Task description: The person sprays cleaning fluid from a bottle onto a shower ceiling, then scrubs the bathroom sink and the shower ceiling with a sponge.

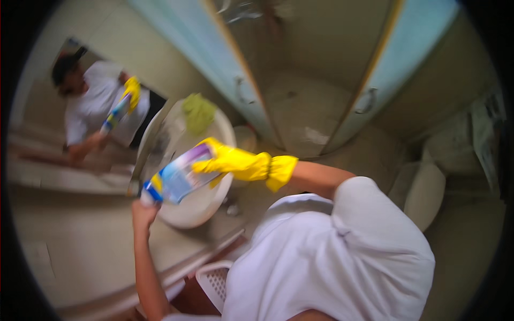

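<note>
A plastic cleaner bottle (176, 176) with a blue, white and purple label lies tilted between my two hands, over a white oval sink (200, 208). My right hand (231, 160), in a yellow rubber glove, is closed around the bottle's wide purple end. My left hand (144, 212), without a glove, grips the white cap end at the lower left. The fingers of my left hand are partly hidden and blurred. A green cloth (198, 113) is draped over the sink's far rim, beyond the bottle.
A mirror (40, 132) stands left of the sink, above a beige counter (88, 240). Blue-framed shower doors (257, 108) stand apart ahead. A toilet (425, 192) is at the right. A white perforated plastic basket (215, 281) sits below the counter's edge.
</note>
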Tool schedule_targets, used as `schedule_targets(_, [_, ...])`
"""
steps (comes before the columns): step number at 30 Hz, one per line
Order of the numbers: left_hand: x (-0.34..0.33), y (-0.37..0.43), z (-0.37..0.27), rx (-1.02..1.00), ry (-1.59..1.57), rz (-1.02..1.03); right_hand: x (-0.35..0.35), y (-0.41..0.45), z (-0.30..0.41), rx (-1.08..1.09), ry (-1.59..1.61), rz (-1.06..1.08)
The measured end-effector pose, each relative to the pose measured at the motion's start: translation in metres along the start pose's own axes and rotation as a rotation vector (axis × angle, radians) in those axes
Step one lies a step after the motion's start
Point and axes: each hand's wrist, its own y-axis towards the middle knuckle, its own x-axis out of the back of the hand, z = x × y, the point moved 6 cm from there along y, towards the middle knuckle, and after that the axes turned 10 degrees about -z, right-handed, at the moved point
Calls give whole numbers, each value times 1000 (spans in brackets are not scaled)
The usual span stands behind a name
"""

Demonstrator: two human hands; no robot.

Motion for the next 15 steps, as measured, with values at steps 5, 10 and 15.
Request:
schedule_targets(5, [10,-11,-29,-337,455,-371,-26,-21,-37,-332,249,-66])
schedule_targets(10, [-4,-13,2,-335,338,-317,-44,-25,-46,-340,232,-108])
schedule_targets(15, [-21,-18,34,-276,163,-73,-37,-16,-52,-273,22,-148])
